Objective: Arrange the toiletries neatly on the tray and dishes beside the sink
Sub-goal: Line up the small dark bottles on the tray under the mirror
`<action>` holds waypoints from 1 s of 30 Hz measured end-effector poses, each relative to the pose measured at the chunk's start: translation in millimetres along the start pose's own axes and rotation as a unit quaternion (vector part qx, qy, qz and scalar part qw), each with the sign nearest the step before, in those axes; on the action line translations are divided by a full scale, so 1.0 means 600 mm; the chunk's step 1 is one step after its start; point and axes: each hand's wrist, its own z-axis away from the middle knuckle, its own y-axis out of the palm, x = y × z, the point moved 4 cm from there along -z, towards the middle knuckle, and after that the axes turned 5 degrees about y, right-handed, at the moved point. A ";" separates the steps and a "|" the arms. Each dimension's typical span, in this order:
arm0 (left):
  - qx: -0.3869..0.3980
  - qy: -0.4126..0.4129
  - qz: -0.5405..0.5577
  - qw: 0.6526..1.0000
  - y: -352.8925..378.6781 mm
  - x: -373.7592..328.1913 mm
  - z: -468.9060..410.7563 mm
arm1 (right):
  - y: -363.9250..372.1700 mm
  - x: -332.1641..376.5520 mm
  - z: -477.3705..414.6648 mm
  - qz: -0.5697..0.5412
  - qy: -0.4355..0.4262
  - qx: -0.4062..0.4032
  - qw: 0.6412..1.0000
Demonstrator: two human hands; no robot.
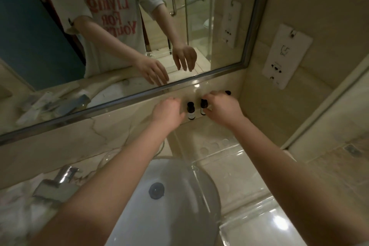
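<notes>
Small toiletry bottles with black caps stand upright on the marble counter against the back wall under the mirror. One bottle (pixel 191 110) stands free between my hands. My right hand (pixel 221 108) is closed around a second bottle (pixel 203 106); a third black cap (pixel 227 92) shows behind its knuckles. My left hand (pixel 169 112) is curled just left of the free bottle, and whether it touches or holds anything is hidden. A clear acrylic tray (pixel 239 157) with round recesses lies on the counter nearer me, right of the sink.
The white basin (pixel 179 175) with its dark drain plug lies below my forearms, the chrome tap (pixel 58 182) at its left. A wall socket plate (pixel 285 56) is on the right wall. The mirror reflects packets lying at the counter's left end.
</notes>
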 end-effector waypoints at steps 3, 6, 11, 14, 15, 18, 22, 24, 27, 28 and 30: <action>0.001 -0.016 0.005 1.000 -0.012 0.009 0.051 | -0.009 0.025 0.038 0.022 0.014 0.008 1.000; 0.002 -0.027 0.001 1.000 -0.019 0.022 0.104 | -0.014 0.054 0.083 0.044 0.021 0.014 0.999; 0.000 -0.043 0.017 0.999 -0.019 0.051 0.192 | -0.011 0.109 0.154 0.045 0.027 0.038 0.998; -0.005 -0.057 0.025 0.998 -0.020 0.077 0.241 | -0.003 0.151 0.188 0.045 0.029 0.061 0.997; -0.007 -0.063 0.029 0.998 -0.020 0.087 0.256 | 0.000 0.168 0.197 0.043 0.025 0.068 0.996; -0.010 -0.074 0.045 0.996 -0.017 0.121 0.305 | 0.008 0.219 0.219 0.042 0.010 0.084 0.996; -0.017 -0.101 0.067 0.992 -0.003 0.189 0.392 | 0.025 0.315 0.255 0.035 -0.030 0.095 0.994; -0.024 -0.115 0.068 0.991 0.006 0.225 0.442 | 0.039 0.366 0.273 0.025 -0.054 0.101 0.993; -0.012 -0.147 0.069 0.987 0.022 0.282 0.521 | 0.066 0.444 0.294 0.003 -0.085 0.117 0.989; -0.004 -0.162 0.069 0.984 0.028 0.302 0.546 | 0.075 0.470 0.301 -0.003 -0.097 0.124 0.987; 0.010 -0.200 0.070 0.977 0.040 0.345 0.597 | 0.097 0.522 0.317 -0.011 -0.121 0.144 0.982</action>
